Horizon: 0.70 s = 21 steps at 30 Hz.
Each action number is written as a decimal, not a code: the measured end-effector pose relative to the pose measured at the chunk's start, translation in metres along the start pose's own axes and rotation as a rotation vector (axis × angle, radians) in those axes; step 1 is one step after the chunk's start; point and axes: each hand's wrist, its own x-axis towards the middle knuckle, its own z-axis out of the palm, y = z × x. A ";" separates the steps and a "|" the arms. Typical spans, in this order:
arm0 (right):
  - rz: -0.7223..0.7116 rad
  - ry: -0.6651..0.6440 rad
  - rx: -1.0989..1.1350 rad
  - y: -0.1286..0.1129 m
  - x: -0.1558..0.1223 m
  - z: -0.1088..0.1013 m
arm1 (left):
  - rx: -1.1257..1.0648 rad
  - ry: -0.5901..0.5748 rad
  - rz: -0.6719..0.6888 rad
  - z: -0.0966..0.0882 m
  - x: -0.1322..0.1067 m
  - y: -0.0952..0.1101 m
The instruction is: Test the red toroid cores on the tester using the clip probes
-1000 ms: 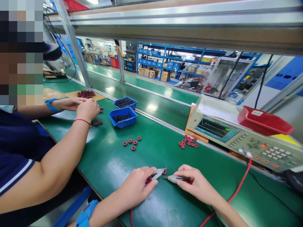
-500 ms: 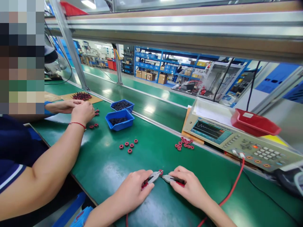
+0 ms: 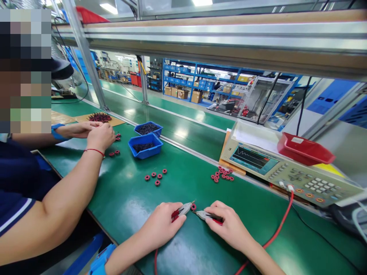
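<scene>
My left hand is closed around a plier-shaped test clip with grey metal jaws and red grips. A second test clip of the same kind is held in my right hand. Between the two jaw tips sits a small ring coil, wound in dark red with a black centre. The left jaws touch or nearly touch its left side, near a thin wire end. The right jaw tip is just below and right of the coil, at its lower lead; whether it grips the lead I cannot tell.
Several loose ring coils lie ahead on the green bench, with another cluster by the test meter. A red cable runs from the meter. Two blue bins hold dark parts. At left, a co-worker's hands handle something small.
The ring coil and the left clip have shifted slightly left, and the coil's round face now shows more fully. The right clip has barely moved.
</scene>
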 end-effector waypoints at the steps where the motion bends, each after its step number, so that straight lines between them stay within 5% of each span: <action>1: -0.002 0.002 -0.002 0.000 0.000 0.000 | 0.003 0.003 0.003 0.000 0.000 0.000; 10: -0.026 -0.003 0.043 0.003 0.000 -0.007 | 0.031 0.038 0.002 -0.003 -0.001 -0.007; 16: 0.276 0.297 -0.131 0.054 0.007 -0.027 | 0.105 0.137 -0.111 -0.032 -0.004 -0.042; 21: 0.330 0.366 -0.234 0.075 0.028 -0.029 | 0.169 0.195 -0.124 -0.036 -0.005 -0.045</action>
